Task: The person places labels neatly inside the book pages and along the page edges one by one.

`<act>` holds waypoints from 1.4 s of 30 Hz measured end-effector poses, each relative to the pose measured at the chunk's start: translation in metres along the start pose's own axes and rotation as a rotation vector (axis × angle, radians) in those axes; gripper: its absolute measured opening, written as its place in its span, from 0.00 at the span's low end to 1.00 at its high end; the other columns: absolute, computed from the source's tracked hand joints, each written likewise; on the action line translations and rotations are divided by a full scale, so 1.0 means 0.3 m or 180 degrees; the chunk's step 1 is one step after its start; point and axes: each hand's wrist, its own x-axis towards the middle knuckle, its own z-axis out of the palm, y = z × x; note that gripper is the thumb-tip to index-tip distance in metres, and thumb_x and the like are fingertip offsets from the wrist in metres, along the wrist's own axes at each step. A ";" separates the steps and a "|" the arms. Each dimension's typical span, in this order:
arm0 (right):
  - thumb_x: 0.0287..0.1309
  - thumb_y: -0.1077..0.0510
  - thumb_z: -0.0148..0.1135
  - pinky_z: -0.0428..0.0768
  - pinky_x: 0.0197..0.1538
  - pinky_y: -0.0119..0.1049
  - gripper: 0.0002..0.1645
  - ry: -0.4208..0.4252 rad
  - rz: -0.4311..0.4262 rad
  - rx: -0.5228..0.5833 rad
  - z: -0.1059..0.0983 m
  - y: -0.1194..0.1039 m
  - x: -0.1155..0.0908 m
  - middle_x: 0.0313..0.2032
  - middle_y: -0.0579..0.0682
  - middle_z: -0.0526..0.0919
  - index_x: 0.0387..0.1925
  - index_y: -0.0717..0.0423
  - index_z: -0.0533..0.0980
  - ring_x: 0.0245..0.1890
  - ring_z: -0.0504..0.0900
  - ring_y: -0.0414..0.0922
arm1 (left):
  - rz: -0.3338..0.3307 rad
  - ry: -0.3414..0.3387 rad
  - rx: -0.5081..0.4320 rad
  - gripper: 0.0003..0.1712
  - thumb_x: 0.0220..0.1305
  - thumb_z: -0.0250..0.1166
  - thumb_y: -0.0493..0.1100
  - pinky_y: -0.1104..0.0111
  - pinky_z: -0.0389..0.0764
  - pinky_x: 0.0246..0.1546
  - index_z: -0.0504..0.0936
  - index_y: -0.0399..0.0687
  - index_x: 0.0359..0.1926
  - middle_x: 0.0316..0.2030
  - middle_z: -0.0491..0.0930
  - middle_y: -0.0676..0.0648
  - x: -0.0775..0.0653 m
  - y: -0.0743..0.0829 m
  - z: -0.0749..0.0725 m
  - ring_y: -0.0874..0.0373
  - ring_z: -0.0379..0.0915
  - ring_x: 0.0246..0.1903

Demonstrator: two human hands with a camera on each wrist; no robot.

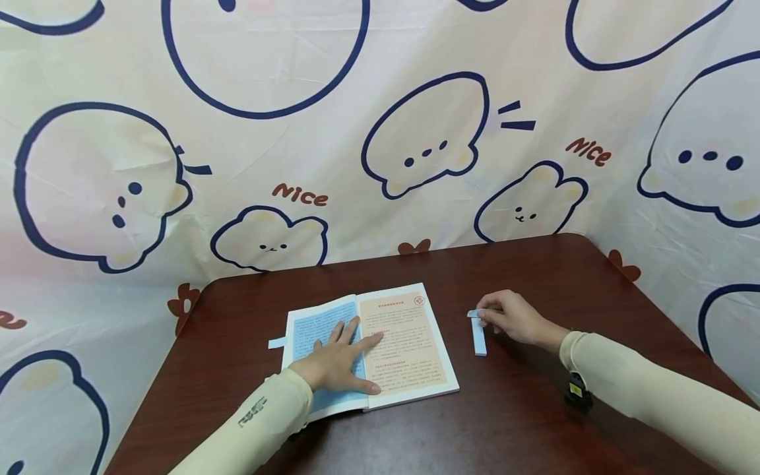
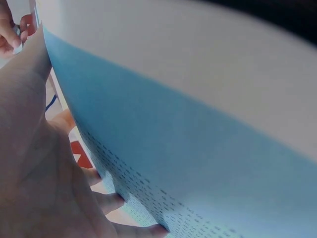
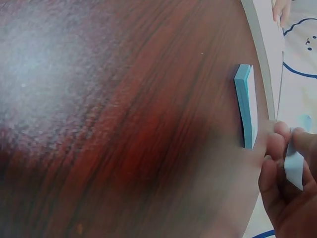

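An open book (image 1: 404,343) lies on the table, its left page printed on blue and its right page on peach. My left hand (image 1: 337,364) rests across the middle fold with its fingers spread; in the left wrist view the fingertips (image 2: 157,230) touch the blue page. To the right of the book, my right hand (image 1: 515,319) pinches a pale blue sticky note slip (image 3: 294,167) between thumb and fingers. Just below that hand sits a narrow light blue sticky note pad (image 1: 479,340). In the head view the slip overlaps the pad's far end.
A pale blue tab (image 1: 276,343) sticks out past the book's left edge. The dark brown wooden table (image 1: 510,422) reaches back to a cloth backdrop (image 1: 332,152) printed with cartoon animals. A black device (image 1: 577,390) hangs at the right sleeve.
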 end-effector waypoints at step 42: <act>0.70 0.55 0.60 0.65 0.21 0.30 0.19 -0.0296 0.0008 -0.0106 0.021 -0.055 0.138 0.15 0.44 0.72 0.25 0.62 0.81 0.15 0.66 0.39 | -0.0035 -0.0032 -0.0017 0.59 0.46 0.72 0.76 0.23 0.52 0.65 0.56 0.77 0.77 0.82 0.37 0.42 0.005 0.006 -0.007 0.33 0.33 0.80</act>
